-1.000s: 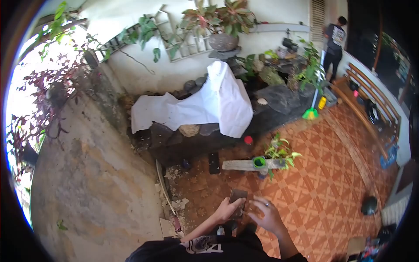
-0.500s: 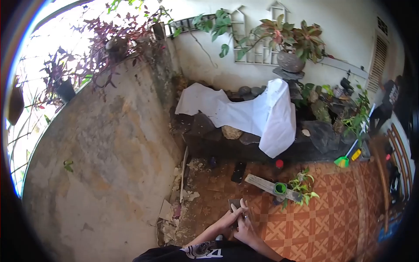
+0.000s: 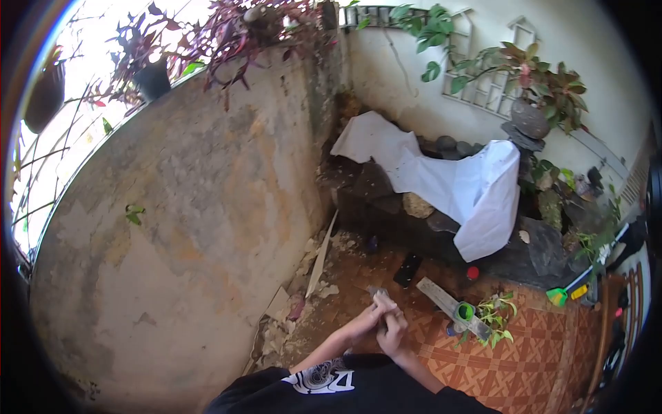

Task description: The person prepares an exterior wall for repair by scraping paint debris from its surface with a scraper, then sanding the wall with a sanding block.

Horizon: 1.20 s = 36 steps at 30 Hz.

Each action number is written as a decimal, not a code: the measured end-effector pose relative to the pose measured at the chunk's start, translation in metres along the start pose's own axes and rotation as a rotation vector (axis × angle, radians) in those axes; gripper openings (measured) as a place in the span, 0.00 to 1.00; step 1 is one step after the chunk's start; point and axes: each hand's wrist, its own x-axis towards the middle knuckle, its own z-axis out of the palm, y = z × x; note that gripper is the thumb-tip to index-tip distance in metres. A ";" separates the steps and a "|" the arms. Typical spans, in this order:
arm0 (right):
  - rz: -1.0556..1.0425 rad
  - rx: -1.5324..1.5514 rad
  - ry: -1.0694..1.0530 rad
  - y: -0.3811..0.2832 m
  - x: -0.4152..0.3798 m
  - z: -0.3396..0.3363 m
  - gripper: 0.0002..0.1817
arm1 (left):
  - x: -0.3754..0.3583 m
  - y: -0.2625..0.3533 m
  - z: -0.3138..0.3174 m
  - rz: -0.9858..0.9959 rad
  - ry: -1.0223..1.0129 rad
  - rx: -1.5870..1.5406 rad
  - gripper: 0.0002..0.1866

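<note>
Low in the middle of the view, my left hand [image 3: 370, 314] and my right hand [image 3: 392, 332] are together in front of my black shirt. Both have their fingers bent in. A small flat greyish tool [image 3: 376, 292] pokes out past the fingertips; its handle is hidden by the hands, so which hand grips it is unclear. Beyond them lie a black phone-like slab [image 3: 407, 270] on the tiled floor and a wooden plank [image 3: 439, 297] with a green cup [image 3: 465, 312] at its right end.
Stained wall [image 3: 179, 228] fills the left, with broken plaster pieces [image 3: 281, 310] along its foot. White cloth [image 3: 476, 190] drapes over a stone-edged planter. A red cap [image 3: 472, 272], leafy plant [image 3: 500, 317] and green broom [image 3: 556, 297] are on the right.
The view has turned left, so the scene sits further right and tilted. My hands have drawn closer together, and less of the flat tool shows.
</note>
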 end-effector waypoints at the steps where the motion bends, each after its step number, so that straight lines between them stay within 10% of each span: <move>1: 0.018 0.094 0.036 -0.002 0.011 0.010 0.23 | -0.005 0.009 -0.011 0.016 0.059 0.027 0.28; 24: 0.016 0.490 -0.379 0.038 0.135 0.134 0.28 | 0.019 0.047 -0.134 0.218 0.597 -0.401 0.29; 36: 0.134 -0.042 -0.879 0.276 0.256 0.063 0.26 | 0.127 0.094 -0.179 0.255 1.130 -0.249 0.28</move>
